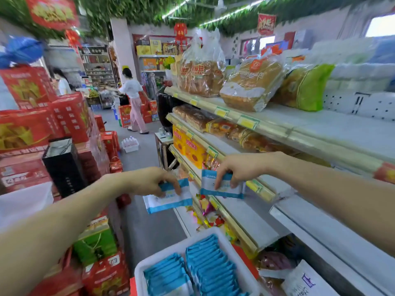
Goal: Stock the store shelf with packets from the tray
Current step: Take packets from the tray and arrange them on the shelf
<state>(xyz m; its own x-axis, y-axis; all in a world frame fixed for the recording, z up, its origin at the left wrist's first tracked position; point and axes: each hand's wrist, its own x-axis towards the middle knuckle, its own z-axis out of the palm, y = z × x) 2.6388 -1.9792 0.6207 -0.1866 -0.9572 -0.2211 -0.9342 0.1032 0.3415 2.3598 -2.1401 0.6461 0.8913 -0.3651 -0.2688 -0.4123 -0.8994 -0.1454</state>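
A white tray (224, 237) at the bottom centre holds several blue and white packets (210, 265) standing in rows. My left hand (147, 181) grips one blue and white packet (171, 200) in the air above the aisle, left of the shelf. Another packet of the same kind (224, 188) is pinched in my right hand (241, 168), level with the front rail of a middle shelf (243, 212). That shelf's white board is bare behind the rail.
The shelf unit on the right carries bread bags (252, 84) on top, with biscuit boxes (188, 146) and sweets (210, 212) lower down. Red gift boxes (32, 129) and a black bag (64, 165) are stacked on the left. Two people (133, 101) stand down the aisle.
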